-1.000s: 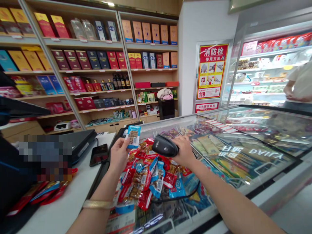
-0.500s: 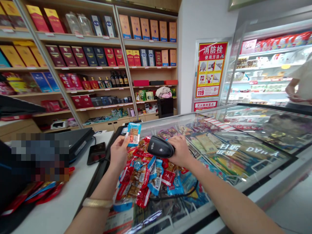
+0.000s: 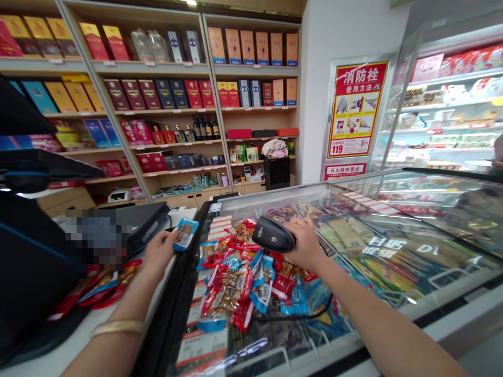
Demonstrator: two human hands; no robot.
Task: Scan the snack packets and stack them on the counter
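My left hand (image 3: 160,252) pinches a blue snack packet (image 3: 186,234) by its edge, over the border between the white counter and the freezer. Wrapped round the handle of a black barcode scanner (image 3: 273,234), my right hand (image 3: 305,243) holds it above the glass, its head pointing left. Beneath the scanner lies a pile of red and blue snack packets (image 3: 236,277) on the freezer's glass top. More packets (image 3: 113,285) rest on the counter at the left, beside the dark monitor stand.
The glass-topped freezer (image 3: 393,272) stretches to the right. A black monitor (image 3: 35,251) stands at the left. Behind are shelves of boxes (image 3: 165,110), a red fire notice (image 3: 356,110) and a lit cooler (image 3: 451,115). Part of a person shows at the right edge.
My left hand has moved left with the blue packet, away from the scanner and toward the counter. The view has turned slightly left. My right hand still holds the scanner over the pile.
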